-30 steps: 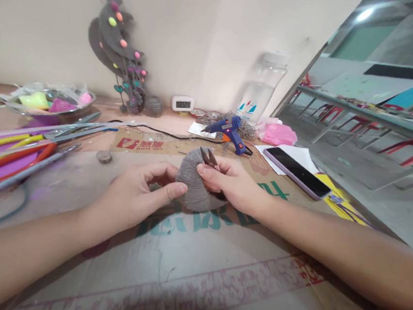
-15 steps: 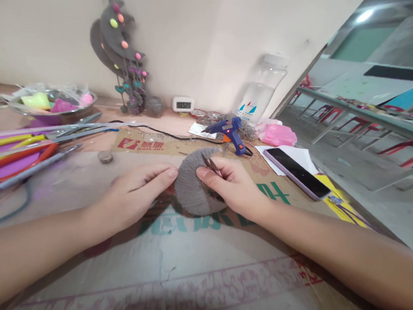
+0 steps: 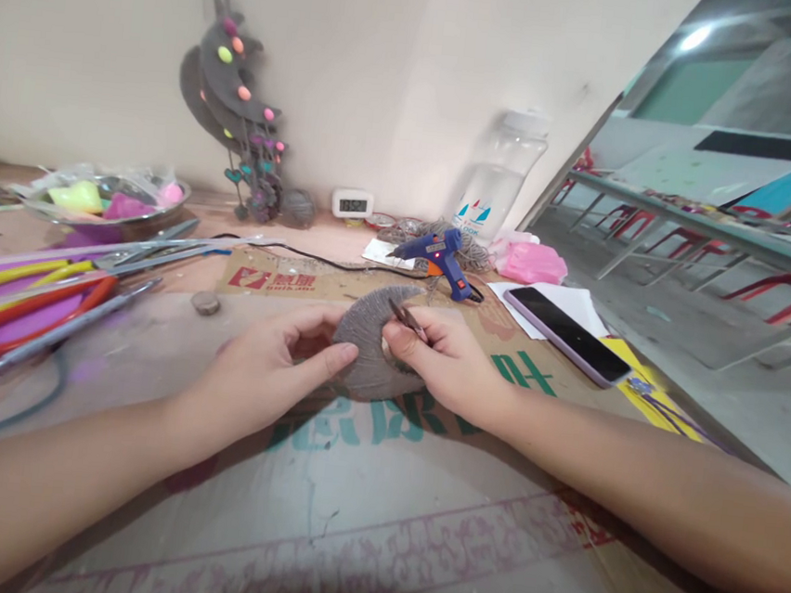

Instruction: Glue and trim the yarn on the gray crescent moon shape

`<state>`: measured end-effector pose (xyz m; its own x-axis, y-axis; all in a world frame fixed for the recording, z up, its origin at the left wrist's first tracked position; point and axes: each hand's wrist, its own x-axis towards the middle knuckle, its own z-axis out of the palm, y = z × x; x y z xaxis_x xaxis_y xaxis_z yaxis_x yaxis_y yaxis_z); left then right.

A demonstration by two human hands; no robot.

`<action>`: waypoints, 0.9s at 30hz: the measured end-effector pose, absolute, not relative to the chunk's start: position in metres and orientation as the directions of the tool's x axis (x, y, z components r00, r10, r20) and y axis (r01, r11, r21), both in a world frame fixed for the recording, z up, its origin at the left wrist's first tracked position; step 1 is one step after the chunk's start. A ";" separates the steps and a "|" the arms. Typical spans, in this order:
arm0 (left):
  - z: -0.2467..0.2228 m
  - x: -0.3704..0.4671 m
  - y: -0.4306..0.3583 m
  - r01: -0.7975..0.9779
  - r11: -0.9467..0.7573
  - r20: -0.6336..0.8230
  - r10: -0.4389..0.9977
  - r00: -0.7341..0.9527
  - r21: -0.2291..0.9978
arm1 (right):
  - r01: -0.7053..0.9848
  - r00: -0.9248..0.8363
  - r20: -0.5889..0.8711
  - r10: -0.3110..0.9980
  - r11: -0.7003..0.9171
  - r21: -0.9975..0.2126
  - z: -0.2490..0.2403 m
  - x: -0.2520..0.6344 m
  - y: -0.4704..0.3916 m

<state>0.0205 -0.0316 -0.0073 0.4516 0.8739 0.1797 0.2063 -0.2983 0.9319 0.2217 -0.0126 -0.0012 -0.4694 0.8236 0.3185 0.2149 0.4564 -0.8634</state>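
Note:
A grey crescent [image 3: 371,331] wound closely with yarn is held above the cardboard. My left hand [image 3: 285,351] grips its left edge, thumb on the front face and fingers partly behind it. At the crescent's inner curve, my right hand [image 3: 450,353] is closed around what looks like a pair of small dark scissors [image 3: 404,316], with two pointed tips showing past the thumb. The fingers hide the rest of this tool. Whether the right hand also grips the crescent is hard to see.
A blue glue gun [image 3: 445,257] lies behind the hands, near a water bottle [image 3: 494,180] and a phone [image 3: 566,336]. Red- and yellow-handled scissors [image 3: 33,322] lie at left, by a bowl [image 3: 165,217]. A decorated crescent ornament [image 3: 227,84] leans on the wall.
My left hand has shifted slightly right, its thumb now over the crescent's front. The crescent has tilted a little, and the right hand's tool points slightly differently.

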 end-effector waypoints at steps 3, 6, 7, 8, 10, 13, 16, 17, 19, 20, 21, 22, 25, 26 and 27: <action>-0.006 0.021 -0.032 0.202 -0.274 0.163 0.883 0.440 0.940 | 0.133 -0.393 0.364 0.844 0.444 -0.886 -0.001 0.222 -0.013; -0.005 0.022 -0.033 0.186 -0.228 0.124 0.884 0.450 0.956 | 0.129 -0.293 0.390 0.873 0.441 -0.888 -0.001 0.222 -0.014; -0.005 0.022 -0.033 0.183 -0.212 0.109 0.884 0.455 0.960 | 0.136 -0.273 0.389 0.880 0.436 -0.890 -0.001 0.222 -0.014; -0.004 0.022 -0.033 0.183 -0.198 0.095 0.883 0.459 0.963 | 0.142 -0.264 0.386 0.884 0.432 -0.891 0.000 0.222 -0.014; -0.003 0.022 -0.033 0.189 -0.183 0.077 0.884 0.462 0.965 | 0.153 -0.265 0.382 0.886 0.429 -0.890 0.000 0.222 -0.014; -0.002 0.022 -0.033 0.195 -0.181 0.076 0.890 0.450 0.964 | 0.166 -0.269 0.379 0.885 0.431 -0.887 0.001 0.221 -0.014; -0.001 0.022 -0.033 0.181 -0.187 0.094 0.899 0.428 0.966 | 0.152 -0.273 0.372 0.887 0.422 -0.894 0.002 0.221 -0.013; -0.001 0.022 -0.033 0.165 -0.187 0.104 0.903 0.416 0.968 | 0.144 -0.277 0.369 0.887 0.418 -0.897 0.002 0.221 -0.013; -0.002 0.024 -0.033 0.122 -0.188 0.127 0.913 0.388 0.975 | 0.131 -0.281 0.369 0.886 0.416 -0.900 0.001 0.221 -0.013; -0.003 0.024 -0.033 0.106 -0.189 0.137 0.916 0.378 0.976 | 0.126 -0.280 0.369 0.886 0.415 -0.901 0.001 0.221 -0.013; -0.003 0.025 -0.033 0.096 -0.194 0.145 0.916 0.375 0.976 | 0.124 -0.280 0.369 0.886 0.415 -0.901 0.000 0.221 -0.013; -0.004 0.025 -0.033 0.096 -0.200 0.150 0.914 0.376 0.975 | 0.125 -0.280 0.368 0.887 0.413 -0.902 0.000 0.221 -0.012; -0.005 0.024 -0.032 0.109 -0.234 0.181 0.914 0.363 0.966 | 0.151 -0.290 0.342 0.894 0.396 -0.906 -0.001 0.222 -0.011; -0.006 0.024 -0.033 0.119 -0.251 0.197 0.918 0.345 0.961 | 0.170 -0.295 0.334 0.895 0.393 -0.904 -0.001 0.222 -0.011; -0.005 0.023 -0.033 0.143 -0.268 0.209 0.920 0.331 0.953 | 0.198 -0.304 0.327 0.895 0.395 -0.897 -0.001 0.222 -0.011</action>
